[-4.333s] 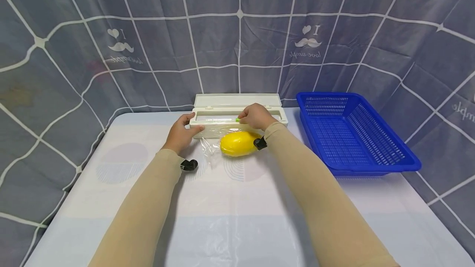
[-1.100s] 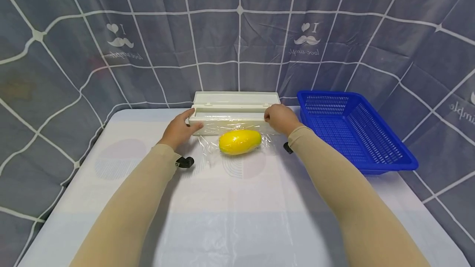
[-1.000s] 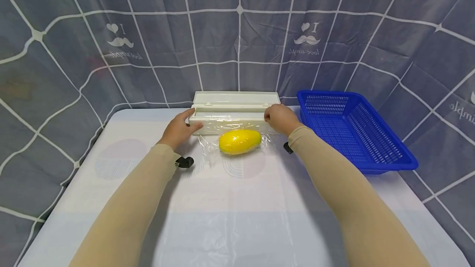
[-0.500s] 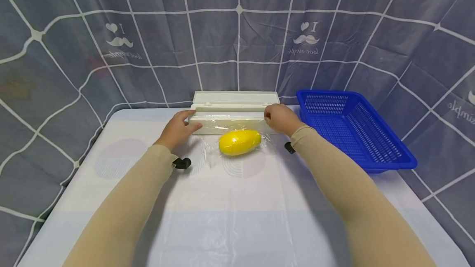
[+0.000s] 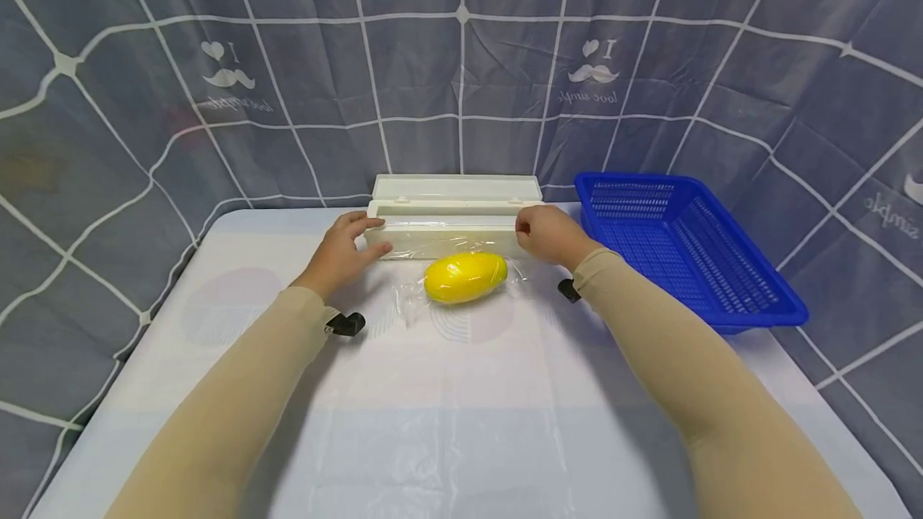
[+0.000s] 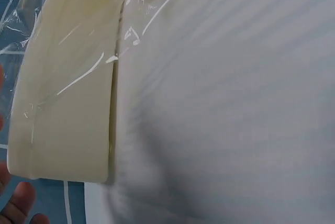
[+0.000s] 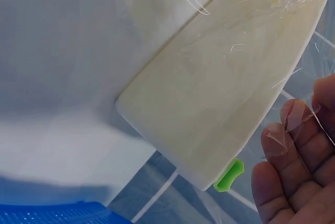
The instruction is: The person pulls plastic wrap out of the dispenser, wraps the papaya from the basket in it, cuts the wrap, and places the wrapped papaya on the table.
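A cling film dispenser box [image 5: 447, 245], off-white with its lid up, lies at the back of the table. Clear cling film [image 5: 411, 299] drapes from it over a yellow oblong fruit [image 5: 465, 277], greenish at its right tip. By the box's left end is my left hand [image 5: 339, 255], thumb and fingers spread apart; its fingers [image 6: 18, 203] show past the box end in the left wrist view. My right hand [image 5: 550, 235] pinches the film edge at the box's right end. Near that hand, the green slide cutter [image 7: 229, 176] sticks out at the box end.
A blue plastic basket [image 5: 692, 255] stands right of the box, close to my right forearm. Behind the table [image 5: 447, 439] hangs a grey checked curtain [image 5: 404, 70].
Earlier my right hand pinched the green slide cutter mid-box; it moved to the right end and now pinches film. My left hand has loosened from the box's left end.
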`<state>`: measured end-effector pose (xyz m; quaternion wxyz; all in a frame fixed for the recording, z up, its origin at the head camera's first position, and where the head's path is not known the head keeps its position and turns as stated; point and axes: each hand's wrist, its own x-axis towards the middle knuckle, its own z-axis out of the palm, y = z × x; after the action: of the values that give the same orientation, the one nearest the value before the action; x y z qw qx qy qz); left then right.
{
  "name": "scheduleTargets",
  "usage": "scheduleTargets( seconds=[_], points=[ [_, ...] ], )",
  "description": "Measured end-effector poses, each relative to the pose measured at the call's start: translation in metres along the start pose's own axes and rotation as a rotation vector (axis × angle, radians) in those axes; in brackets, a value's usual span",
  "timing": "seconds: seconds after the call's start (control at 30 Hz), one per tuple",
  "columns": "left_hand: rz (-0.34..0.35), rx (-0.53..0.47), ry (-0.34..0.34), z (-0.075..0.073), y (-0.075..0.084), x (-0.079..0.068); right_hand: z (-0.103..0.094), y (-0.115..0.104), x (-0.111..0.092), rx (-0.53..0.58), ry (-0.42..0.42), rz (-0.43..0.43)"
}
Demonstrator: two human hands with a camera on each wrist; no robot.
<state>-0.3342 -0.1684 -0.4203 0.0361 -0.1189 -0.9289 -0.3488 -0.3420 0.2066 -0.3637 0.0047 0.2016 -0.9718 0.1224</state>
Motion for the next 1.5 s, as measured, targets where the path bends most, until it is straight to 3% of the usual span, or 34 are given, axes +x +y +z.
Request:
scheduleTargets(
  seconds=[0.27,0.53,0.63,0.9,1.13,1.33,1.4,1.5],
  points=[
    [0.059,0.009,0.006,-0.003,0.007,-0.008,0.000,0.001,-0.007,0.065,0.004,-0.008],
    [0.080,-0.118,-0.061,-0.001,0.017,-0.016,-0.002,0.001,-0.017,0.106,0.013,0.006],
    [0.077,-0.177,-0.124,-0.001,0.019,-0.020,-0.002,0.002,-0.021,0.123,0.012,0.007],
    [0.102,-0.272,-0.367,-0.008,0.020,-0.027,0.000,0.005,-0.035,0.147,0.021,-0.015],
    [0.093,-0.307,-0.445,-0.008,0.023,-0.034,0.000,0.007,-0.043,0.170,-0.024,-0.014],
    [0.115,-0.280,-0.472,-0.004,0.030,-0.040,0.001,-0.007,-0.055,0.200,-0.172,-0.113],
    [0.120,-0.271,-0.466,-0.003,0.032,-0.042,0.005,-0.015,-0.057,0.189,-0.183,-0.167],
    [0.124,-0.274,-0.459,-0.003,0.034,-0.045,0.015,-0.025,-0.058,0.146,-0.133,-0.232]
  ],
)
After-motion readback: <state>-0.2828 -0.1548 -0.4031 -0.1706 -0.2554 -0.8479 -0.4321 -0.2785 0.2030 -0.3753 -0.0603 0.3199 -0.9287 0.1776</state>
